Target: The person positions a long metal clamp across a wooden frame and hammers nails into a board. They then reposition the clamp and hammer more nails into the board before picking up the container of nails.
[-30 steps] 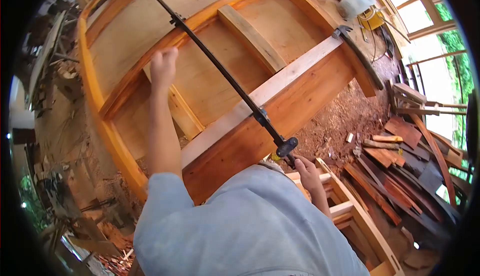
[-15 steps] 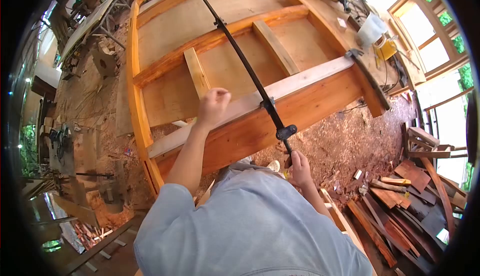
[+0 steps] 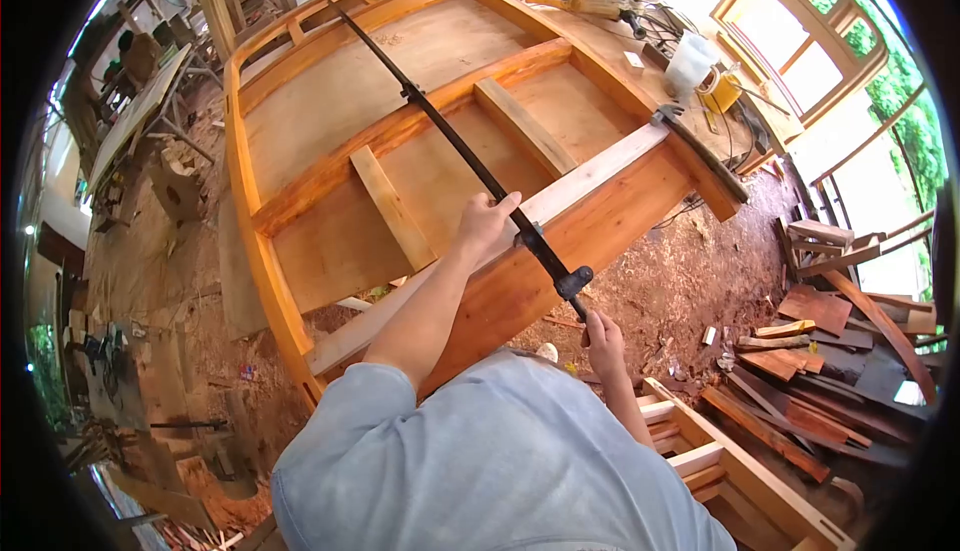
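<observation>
A long black bar clamp [image 3: 450, 135] lies across an orange-brown wooden frame [image 3: 590, 213], over a pale wood strip [image 3: 610, 164]. My left hand [image 3: 487, 223] is at the bar just above the clamp's lower jaw, its fingers curled against the bar. My right hand [image 3: 604, 343] is closed round the clamp's handle, below the screw head. Two short wood blocks [image 3: 392, 207] stand between the strip and the crossbar. A hammer [image 3: 700, 151] rests on the frame's right corner.
Beyond the frame's right side are a white plastic container [image 3: 691, 63], a yellow container [image 3: 722, 93] and a power tool [image 3: 600, 6]. Wood scraps [image 3: 790, 381] lie at the right on the shavings-covered floor. Another slatted frame [image 3: 740, 471] is at lower right. A person is partly visible at the top.
My left hand has moved right, from above the pale strip to the clamp bar. My right hand stays on the handle. The view has shifted a little.
</observation>
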`<action>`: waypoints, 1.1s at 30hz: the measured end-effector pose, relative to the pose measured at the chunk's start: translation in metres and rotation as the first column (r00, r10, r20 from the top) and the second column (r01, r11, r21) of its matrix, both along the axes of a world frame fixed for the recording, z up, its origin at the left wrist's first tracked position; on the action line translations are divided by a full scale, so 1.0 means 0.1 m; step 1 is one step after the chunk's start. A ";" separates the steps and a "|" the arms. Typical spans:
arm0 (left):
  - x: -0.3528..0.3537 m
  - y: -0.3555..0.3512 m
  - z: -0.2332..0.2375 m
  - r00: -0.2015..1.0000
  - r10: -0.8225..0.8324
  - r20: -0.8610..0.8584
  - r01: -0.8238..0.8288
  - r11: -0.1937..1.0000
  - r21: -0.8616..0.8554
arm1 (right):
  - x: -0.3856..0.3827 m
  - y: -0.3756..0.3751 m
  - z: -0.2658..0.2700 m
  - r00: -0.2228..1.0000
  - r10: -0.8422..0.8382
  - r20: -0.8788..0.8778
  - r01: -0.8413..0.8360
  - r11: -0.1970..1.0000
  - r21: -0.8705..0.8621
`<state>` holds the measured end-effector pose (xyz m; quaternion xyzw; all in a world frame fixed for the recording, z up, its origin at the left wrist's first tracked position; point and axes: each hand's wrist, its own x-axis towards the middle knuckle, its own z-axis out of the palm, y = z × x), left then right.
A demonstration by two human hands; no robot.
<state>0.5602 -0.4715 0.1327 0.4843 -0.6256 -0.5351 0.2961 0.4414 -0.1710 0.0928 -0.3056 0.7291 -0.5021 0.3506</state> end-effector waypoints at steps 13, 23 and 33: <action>0.13 -0.08 0.01 0.989 -0.143 0.036 0.140 0.987 0.074 | 0.12 0.05 -0.12 0.993 -0.117 0.029 0.117 0.993 -0.006; 0.11 -0.17 -0.12 0.972 -0.222 0.070 0.214 0.970 0.116 | 0.04 -0.05 0.12 0.992 -0.048 0.116 0.049 0.999 -0.002; 0.06 -0.15 -0.24 0.989 -0.129 -0.076 0.135 0.988 0.080 | 0.07 -0.17 0.02 0.989 -0.150 0.002 0.149 0.988 0.047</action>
